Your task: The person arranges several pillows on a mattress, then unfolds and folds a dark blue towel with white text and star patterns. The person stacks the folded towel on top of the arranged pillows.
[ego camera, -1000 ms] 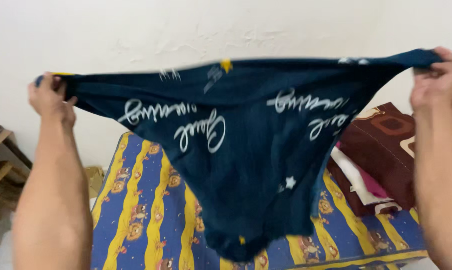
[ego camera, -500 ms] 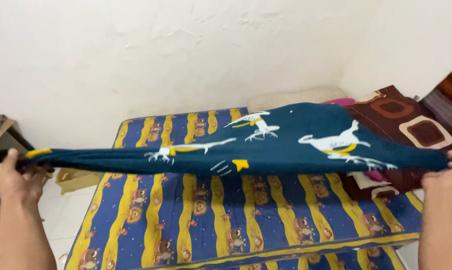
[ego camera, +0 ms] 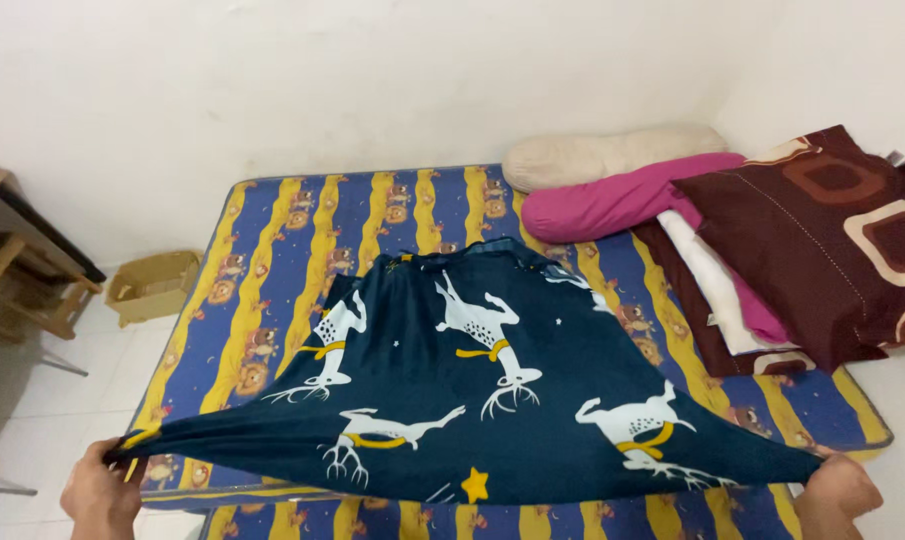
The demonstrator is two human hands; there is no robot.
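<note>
Both hands are pinching near corners of a dark blue blanket (ego camera: 472, 400) with white deer: left hand (ego camera: 100, 495) clamped on one corner, right hand (ego camera: 837, 492) on the other. Blanket is stretching away from both grips over the striped mattress (ego camera: 272, 260). Spreading step; next, it seems, needs lowering the held edge evenly.

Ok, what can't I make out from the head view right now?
- Left hand, right hand: cut by the bottom edge, so each grip on the sheet is hidden.
- Mattress middle: hidden by the sheet.
- Box: inside too small to tell.
- Patterned cushion: cut by the right edge.
</note>
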